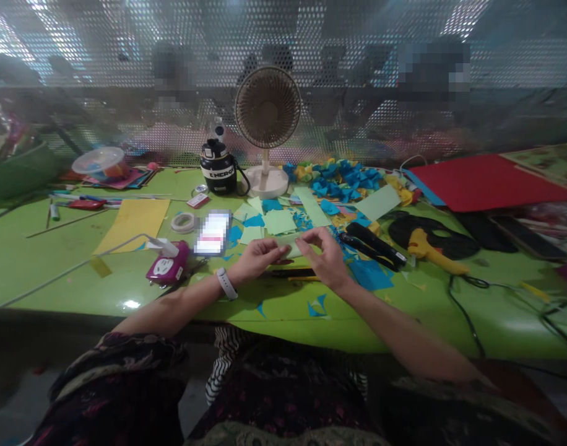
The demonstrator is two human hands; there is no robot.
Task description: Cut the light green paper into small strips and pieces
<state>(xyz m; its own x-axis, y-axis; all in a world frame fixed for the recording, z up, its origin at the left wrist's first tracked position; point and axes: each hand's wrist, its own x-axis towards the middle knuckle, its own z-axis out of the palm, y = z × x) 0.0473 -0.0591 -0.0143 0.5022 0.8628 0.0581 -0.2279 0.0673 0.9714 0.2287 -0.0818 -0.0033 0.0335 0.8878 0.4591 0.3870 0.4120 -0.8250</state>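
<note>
Beyond the left hand, the way is being obstructed by a smartphone and a magenta plug adapter. The right hand is being hemmed in by black cylindrical tools. The narrow gap between the hands is being spanned by a pale green paper strip. Toward the near edge of the green table, passage is being crossed only by flat blue paper scraps.

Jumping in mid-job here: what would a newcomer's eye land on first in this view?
A round beige desk fan stands at the back of the green table, beside a black insulated bottle. To its right lie a heap of crumpled blue and yellow paper and a large red card sheet. At front centre, the left hand and right hand pinch a pale green paper strip.
</note>
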